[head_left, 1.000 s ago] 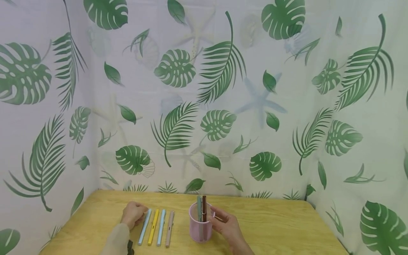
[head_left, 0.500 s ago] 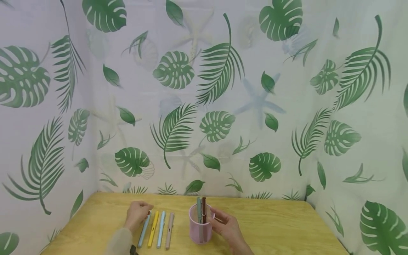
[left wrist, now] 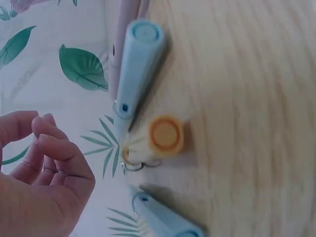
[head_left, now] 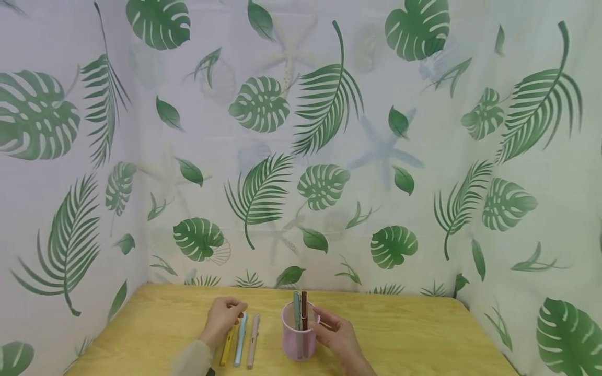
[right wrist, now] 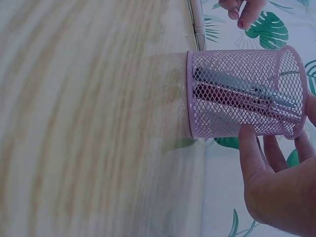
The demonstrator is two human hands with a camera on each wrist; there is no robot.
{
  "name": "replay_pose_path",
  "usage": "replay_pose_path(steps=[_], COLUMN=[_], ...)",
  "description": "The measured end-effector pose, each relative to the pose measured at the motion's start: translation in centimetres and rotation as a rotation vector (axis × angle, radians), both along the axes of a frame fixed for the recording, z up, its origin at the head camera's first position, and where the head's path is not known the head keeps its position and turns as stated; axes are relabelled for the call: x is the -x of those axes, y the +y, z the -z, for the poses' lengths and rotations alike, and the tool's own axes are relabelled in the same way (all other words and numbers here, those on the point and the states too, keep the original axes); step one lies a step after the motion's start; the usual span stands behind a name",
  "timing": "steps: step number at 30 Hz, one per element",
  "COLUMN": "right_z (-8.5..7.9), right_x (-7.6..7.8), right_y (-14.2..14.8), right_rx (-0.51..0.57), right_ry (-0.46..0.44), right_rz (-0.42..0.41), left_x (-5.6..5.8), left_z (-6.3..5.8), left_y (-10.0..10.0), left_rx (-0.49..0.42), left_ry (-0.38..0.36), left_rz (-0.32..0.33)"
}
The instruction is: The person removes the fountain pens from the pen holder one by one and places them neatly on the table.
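Observation:
My left hand [head_left: 221, 318] hovers over the upper ends of the pens on the table, fingers loosely bent and holding nothing. Beneath it lie a yellow pen [head_left: 228, 349], a light blue pen [head_left: 240, 342] and a beige pen [head_left: 253, 342]. Another light blue pen [left wrist: 170, 217] shows in the left wrist view; the left hand and arm hide it from the head view. With thumb and fingers, my right hand [head_left: 339, 337] grips the side and rim of a pink mesh pen holder [head_left: 289, 342]. Inside stand a grey-green pen [head_left: 297, 310] and a dark brown pen [head_left: 304, 310].
The wooden table [head_left: 400, 339] runs back to a white curtain [head_left: 338, 209] printed with green leaves. Curtain also covers both sides. The pen holder stands upright, a short way right of the beige pen.
My left hand has moved right, from beside the leftmost light blue pen to above the other pens, covering that pen in the head view. The right hand and pen holder have stayed in place.

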State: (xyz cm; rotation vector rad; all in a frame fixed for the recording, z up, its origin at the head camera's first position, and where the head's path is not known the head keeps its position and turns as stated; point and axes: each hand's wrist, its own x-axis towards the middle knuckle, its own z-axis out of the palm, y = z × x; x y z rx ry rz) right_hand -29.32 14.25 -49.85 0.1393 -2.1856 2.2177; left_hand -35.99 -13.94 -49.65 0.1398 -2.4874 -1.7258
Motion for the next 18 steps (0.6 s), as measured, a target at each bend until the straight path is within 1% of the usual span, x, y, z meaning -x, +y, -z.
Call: replay_pose_path(steps=[7,12,18], right_z=[0.4,0.4,0.3], right_x=[0.0,0.1,0.3], right_y=[0.1,0.1,0.2], right_rx=[0.011,0.011,0.0], right_ry=[0.006,-0.002,-0.03], right_rz=[-0.009,-0.004,0.007], left_x=[-0.6,-0.7,-0.8], left_z=[-0.2,-0.1,-0.5], left_y=[1.5,2.4,3.4], left_rx=[-0.029,-0.06,-0.084], left_ry=[0.01,0.027,0.048], left_rz=[0.052,0.099,0.143])
